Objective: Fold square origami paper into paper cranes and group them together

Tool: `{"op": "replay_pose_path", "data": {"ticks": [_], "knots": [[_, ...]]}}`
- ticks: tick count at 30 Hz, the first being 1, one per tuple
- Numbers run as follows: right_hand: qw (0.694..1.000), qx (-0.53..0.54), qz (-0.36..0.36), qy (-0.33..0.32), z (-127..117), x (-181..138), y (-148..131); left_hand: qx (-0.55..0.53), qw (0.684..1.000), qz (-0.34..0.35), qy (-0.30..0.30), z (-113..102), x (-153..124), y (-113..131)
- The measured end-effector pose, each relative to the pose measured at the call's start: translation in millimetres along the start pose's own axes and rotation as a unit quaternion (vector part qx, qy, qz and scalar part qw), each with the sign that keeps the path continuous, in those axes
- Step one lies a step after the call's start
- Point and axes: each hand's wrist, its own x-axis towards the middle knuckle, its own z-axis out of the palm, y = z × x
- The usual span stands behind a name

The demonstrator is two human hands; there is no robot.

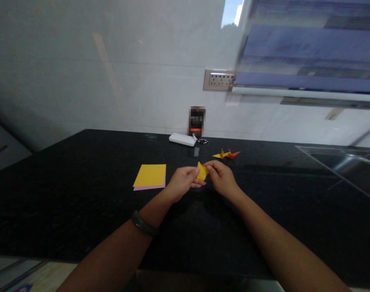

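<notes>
We find nothing readable: the folded yellow paper [202, 171] shows no print, and the dark box [197, 121] by the far wall is blurred.

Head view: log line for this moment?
left hand: pinching small folded yellow paper piece | right hand: same | beside: yellow-over-pink square paper sheets | behind: yellow paper crane, orange paper crane

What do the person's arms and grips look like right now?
Both forearms are bare, with no sleeves in view. The left grip and right grip are ungloved hands, with no rings that I can make out. A dark wristband sits on the left wrist; the right wrist wears nothing.
</notes>
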Motion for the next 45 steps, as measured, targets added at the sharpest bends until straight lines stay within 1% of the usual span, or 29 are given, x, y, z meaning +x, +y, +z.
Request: {"op": "replay_pose_path", "data": {"ticks": [6,11,13,15,20,22,24,29,34,38,42,45], "knots": [[1.000,-0.002,-0.008,0.005,0,0,0,-0.001,1.000,0.003,-0.005,0,0,0],[0.999,-0.005,-0.004,0.040,0,0,-1,-0.024,1.000,-0.006,-0.019,1,0,0],[0.999,-0.020,-0.010,0.042,-1,0,0,-0.028,0.999,-0.003,-0.023,2,0,-1],[0.998,-0.043,-0.030,0.030,-2,0,0,-0.026,0.999,0.000,-0.024,2,0,-1],[0.986,-0.117,-0.117,-0.016,-7,-1,-2,-0.010,1.000,0.007,-0.012,1,0,-3],[0.981,-0.141,-0.136,-0.022,-8,-2,-5,-0.007,1.000,0.009,-0.006,1,1,-4],[0.977,-0.163,-0.139,-0.015,-9,-3,-8,0.000,1.000,0.014,-0.001,0,2,-6],[0.971,-0.200,-0.128,0.003,-7,-5,-12,0.022,1.000,0.019,0.005,0,2,-8],[0.987,-0.130,-0.089,-0.005,0,-7,-17,0.050,0.998,0.046,0.005,-2,3,-11],[0.993,-0.104,-0.059,0.018,3,-7,-15,0.099,0.992,0.073,0.004,-5,6,-14],[0.996,-0.073,-0.014,0.043,6,-7,-10,0.182,0.977,0.109,0.011,-4,3,-12],[0.997,-0.043,0.019,0.057,7,-8,-10,0.266,0.950,0.162,0.014,-2,-1,-9]]}}
